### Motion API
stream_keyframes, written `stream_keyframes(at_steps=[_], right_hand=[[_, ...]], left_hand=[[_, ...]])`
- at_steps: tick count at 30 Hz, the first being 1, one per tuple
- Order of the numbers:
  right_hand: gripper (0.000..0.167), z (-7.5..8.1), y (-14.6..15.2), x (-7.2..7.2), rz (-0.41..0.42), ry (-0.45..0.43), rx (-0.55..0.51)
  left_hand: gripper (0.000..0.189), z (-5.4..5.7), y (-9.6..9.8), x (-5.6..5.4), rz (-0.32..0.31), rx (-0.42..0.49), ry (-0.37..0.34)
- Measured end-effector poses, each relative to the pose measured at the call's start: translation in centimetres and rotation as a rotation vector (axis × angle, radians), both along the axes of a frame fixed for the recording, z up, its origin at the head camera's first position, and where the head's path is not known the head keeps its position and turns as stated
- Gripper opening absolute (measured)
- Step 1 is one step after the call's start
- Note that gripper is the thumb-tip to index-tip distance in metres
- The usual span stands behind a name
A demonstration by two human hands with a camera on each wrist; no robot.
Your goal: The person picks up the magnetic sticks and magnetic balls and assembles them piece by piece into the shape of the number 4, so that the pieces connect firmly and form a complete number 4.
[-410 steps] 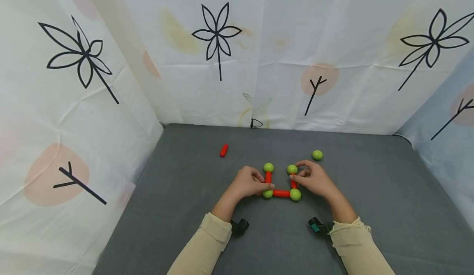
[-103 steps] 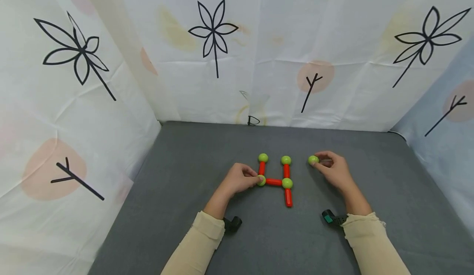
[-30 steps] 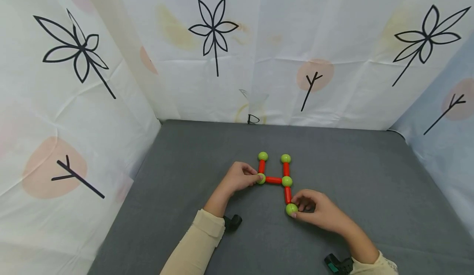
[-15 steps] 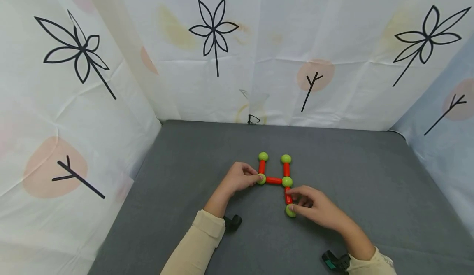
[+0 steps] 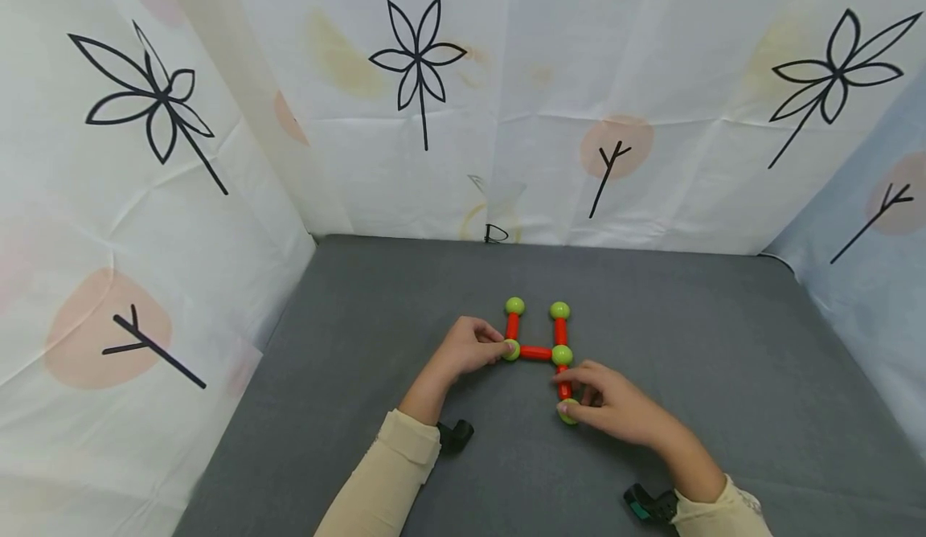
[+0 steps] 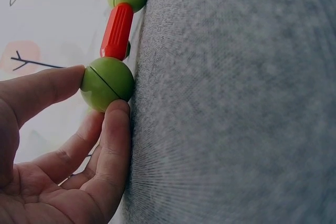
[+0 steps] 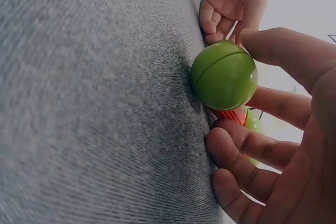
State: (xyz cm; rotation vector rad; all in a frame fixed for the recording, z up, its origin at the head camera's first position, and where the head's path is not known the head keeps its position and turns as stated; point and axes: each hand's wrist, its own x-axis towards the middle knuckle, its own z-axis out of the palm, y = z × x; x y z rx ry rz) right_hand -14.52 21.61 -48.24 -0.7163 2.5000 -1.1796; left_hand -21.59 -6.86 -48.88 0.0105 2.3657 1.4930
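Green balls and red rods lie joined in a figure like a 4 on the grey table. My left hand [image 5: 470, 346] pinches the left corner ball [image 6: 107, 85] between thumb and fingers. A crosswise red rod [image 5: 535, 353] links it to the junction ball [image 5: 562, 354]. Two uprights end in a left top ball [image 5: 514, 305] and a right top ball [image 5: 559, 310]. Below the junction, a red rod [image 5: 564, 390] leads down to the bottom ball [image 7: 223, 77]. My right hand [image 5: 615, 404] holds that ball, thumb against it and index finger across the rod.
The grey table [image 5: 391, 280] spreads around the figure. Behind it and at both sides hang white cloth walls [image 5: 347, 175] with black plant drawings. Each wrist wears a black camera, the left one [image 5: 456, 436] and the right one [image 5: 649, 505].
Over the earlier frames, my right hand brought the loose ball from the right to the lower rod's end. Lately its index finger shifted up onto the rod. My left hand keeps its pinch.
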Motion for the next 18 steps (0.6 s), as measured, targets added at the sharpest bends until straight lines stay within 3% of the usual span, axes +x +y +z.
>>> stream_keyframes(at_steps=[18], right_hand=[[0.039,-0.39,-0.26,-0.12,-0.03,0.022,-0.025]], left_hand=[[0.021,-0.2,0.0,-0.14,-0.002,0.001,0.005]])
